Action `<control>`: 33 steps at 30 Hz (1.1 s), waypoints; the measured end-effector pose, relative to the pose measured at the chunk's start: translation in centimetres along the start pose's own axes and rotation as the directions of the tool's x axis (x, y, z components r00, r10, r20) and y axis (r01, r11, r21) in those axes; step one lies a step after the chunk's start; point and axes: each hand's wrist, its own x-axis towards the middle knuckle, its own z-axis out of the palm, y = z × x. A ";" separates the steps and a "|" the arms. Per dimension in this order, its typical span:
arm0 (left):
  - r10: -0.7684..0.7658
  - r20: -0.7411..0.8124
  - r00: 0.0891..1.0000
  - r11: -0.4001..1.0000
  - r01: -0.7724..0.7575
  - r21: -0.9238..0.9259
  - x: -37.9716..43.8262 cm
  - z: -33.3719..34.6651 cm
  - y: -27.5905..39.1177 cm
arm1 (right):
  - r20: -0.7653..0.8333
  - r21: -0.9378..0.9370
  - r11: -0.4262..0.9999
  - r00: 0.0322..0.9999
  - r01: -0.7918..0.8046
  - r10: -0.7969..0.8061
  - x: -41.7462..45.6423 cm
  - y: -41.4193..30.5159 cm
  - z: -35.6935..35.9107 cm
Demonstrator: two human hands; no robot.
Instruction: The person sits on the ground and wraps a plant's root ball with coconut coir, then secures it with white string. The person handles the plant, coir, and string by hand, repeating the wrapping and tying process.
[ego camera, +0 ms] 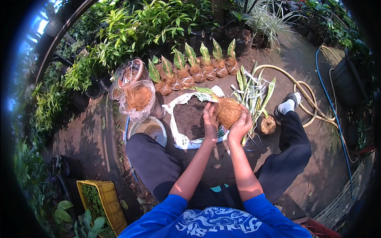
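Note:
A rounded ball of brown coconut fibre (228,113) with a variegated leaf (204,90) pointing away from me is between my hands. My right hand (241,125) cups its right side, fingers curled over the fibre. On its left side, my left hand (210,123) rests upright with the fingers close together against it. Below and left lies an open white plastic sack (178,138), its edge rolled down around dark soil (189,119). Beyond it stands a row of several leafy cuttings in fibre balls (198,73) bound with pale strips.
Left are a clear plastic bag of loose fibre (138,96) and a bucket (162,131) by my knee. On the right lie pale strips (251,92) among long leaves, a round root ball (268,125), a coiled hose (312,104) and a blue hose (330,98). A yellow crate (108,202) stands lower left.

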 end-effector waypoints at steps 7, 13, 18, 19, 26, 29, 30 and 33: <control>0.024 0.241 0.970 0.997 -0.042 0.069 -0.5 1.6 2.6 | 0.232 -0.048 0.851 0.834 0.523 -0.500 -1.5 -1.0 0.0; -0.165 0.205 0.965 0.951 0.210 -0.227 -0.2 1.5 3.8 | 0.330 -0.078 0.740 0.718 0.668 -0.613 -1.9 -0.9 0.1; -0.122 0.374 0.920 0.889 0.269 -0.371 0.2 0.6 4.5 | 0.362 0.093 0.860 0.788 0.501 -0.498 -2.5 -0.7 0.5; -0.133 0.316 0.939 0.894 0.251 -0.371 0.5 0.3 4.4 | 0.389 0.086 0.862 0.780 0.499 -0.490 -2.5 -0.8 0.7; -0.148 0.184 0.972 0.894 0.211 -0.395 0.8 -0.9 4.8 | 0.481 0.033 0.841 0.729 0.540 -0.487 -2.4 -1.7 0.4; -0.174 0.133 0.976 0.884 0.214 -0.415 1.1 -0.8 4.6 | 0.509 -0.045 0.716 0.633 0.697 -0.584 -1.9 -0.9 -0.1; -0.153 0.128 0.980 0.897 0.192 -0.398 1.2 -0.9 4.5 | 0.505 -0.026 0.752 0.658 0.658 -0.558 -1.7 -1.1 -0.3; -0.133 0.139 0.981 0.937 0.170 -0.305 1.9 -1.6 4.0 | 0.474 0.028 0.930 0.814 0.367 -0.335 -0.3 -0.9 -1.0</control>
